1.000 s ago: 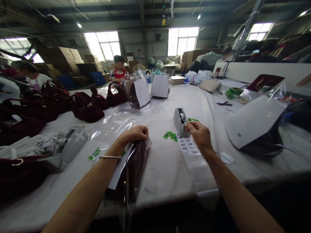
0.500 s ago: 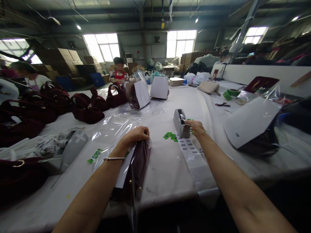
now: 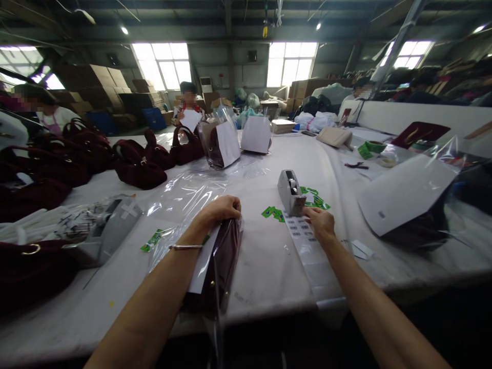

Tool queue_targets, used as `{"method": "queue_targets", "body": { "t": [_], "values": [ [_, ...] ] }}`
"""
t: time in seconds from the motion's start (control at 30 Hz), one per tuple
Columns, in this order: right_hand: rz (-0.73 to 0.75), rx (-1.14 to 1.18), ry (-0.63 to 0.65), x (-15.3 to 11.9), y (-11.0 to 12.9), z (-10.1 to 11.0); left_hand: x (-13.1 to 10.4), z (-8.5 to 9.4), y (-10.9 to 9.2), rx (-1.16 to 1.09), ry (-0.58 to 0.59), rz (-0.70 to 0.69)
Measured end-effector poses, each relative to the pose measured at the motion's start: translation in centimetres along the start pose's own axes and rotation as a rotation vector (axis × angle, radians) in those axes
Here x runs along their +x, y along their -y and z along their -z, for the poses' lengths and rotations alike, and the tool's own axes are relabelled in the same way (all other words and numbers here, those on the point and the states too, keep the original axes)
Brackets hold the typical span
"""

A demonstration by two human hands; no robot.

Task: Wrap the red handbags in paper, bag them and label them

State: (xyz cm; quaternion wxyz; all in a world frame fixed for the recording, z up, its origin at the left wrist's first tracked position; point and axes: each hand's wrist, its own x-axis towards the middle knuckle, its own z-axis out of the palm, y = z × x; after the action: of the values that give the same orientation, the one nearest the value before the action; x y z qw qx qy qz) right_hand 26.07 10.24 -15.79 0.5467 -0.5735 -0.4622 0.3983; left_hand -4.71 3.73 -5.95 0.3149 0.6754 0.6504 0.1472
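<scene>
Maroon bag (image 3: 226, 251) sits sleeved, clear plastic (image 3: 218, 310) pinched in your left hand (image 3: 221, 209), seemingly not yet taped; your right hand (image 3: 322, 222) is at tape dispenser (image 3: 291, 192), grip unclear.

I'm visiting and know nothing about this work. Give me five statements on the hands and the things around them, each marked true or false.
1. The left hand grips the upper end of the clear plastic around a dark red bag. True.
2. The right hand is also gripping that bag. False: it is apart from the dark red bag, with its fingertips at the front end of the grey tape dispenser.
3. Jewellery is worn on the person's right. False: the bracelet is on the person's left.
4. Small green packets lie on both sides of the grey tape dispenser. True.
5. The grey tape dispenser lies tipped on its side. False: it stands upright.
</scene>
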Motion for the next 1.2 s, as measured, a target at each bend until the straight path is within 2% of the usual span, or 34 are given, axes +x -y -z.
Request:
{"method": "queue_targets", "body": {
  "t": [0.07, 0.1, 0.2, 0.27, 0.37, 0.5, 0.6, 0.67, 0.73, 0.83, 0.9, 0.97, 1.03, 1.1, 1.2],
  "values": [
    [-0.07, 0.08, 0.058, -2.2, 0.9, -1.0, 0.3, -0.1, 0.3, -0.001, 0.004, -0.006],
    [-0.131, 0.146, 0.138, -3.6, 1.5, -1.8, 0.5, -0.2, 0.4, 0.0, 0.005, -0.008],
    [-0.372, 0.399, 0.484, -8.3, 2.8, -5.1, 0.6, -0.3, 0.5, 0.012, 0.005, -0.013],
    [-0.503, 0.519, 0.63, -10.8, 3.2, -7.4, 0.5, -0.3, 0.5, 0.016, 0.01, -0.019],
    [-0.616, 0.619, 0.627, -12.8, 2.7, -10.0, 0.2, -0.2, 0.3, 0.013, 0.019, -0.034],
    [-0.685, 0.569, 0.577, -13.2, 1.1, -12.2, 0.3, -0.2, 0.3, 0.019, 0.014, -0.036],
    [-0.717, 0.46, 0.61, -13.0, 0.2, -13.0, 0.3, -0.1, 0.3, 0.029, 0.009, -0.029],
    [-0.731, 0.37, 0.635, -13.1, 0.0, -12.7, 0.2, 0.0, 0.3, 0.031, 0.014, -0.024],
    [-0.643, 0.21, 0.641, -13.3, -0.1, -11.8, 0.0, 0.1, 0.2, 0.029, 0.022, -0.017],
    [-0.27, -0.003, 0.488, -14.2, 0.2, -10.3, -0.1, 0.1, 0.2, 0.025, 0.021, -0.005],
    [-0.034, 0.006, 0.397, -15.5, 0.5, -9.8, -0.1, 0.1, 0.2, 0.023, 0.021, -0.003],
    [0.113, 0.058, 0.464, -17.4, 0.8, -9.9, -0.1, 0.1, 0.2, 0.023, 0.023, -0.007],
    [0.183, 0.068, 0.604, -19.6, 1.1, -10.1, -0.1, 0.2, 0.1, 0.025, 0.027, -0.007],
    [0.167, 0.053, 0.679, -21.6, 1.2, -9.4, -0.2, 0.2, 0.0, 0.032, 0.028, -0.002],
    [0.068, 0.006, 0.724, -23.9, 1.0, -6.1, -0.2, 0.1, -0.2, 0.044, 0.028, 0.005]
  ]
}}
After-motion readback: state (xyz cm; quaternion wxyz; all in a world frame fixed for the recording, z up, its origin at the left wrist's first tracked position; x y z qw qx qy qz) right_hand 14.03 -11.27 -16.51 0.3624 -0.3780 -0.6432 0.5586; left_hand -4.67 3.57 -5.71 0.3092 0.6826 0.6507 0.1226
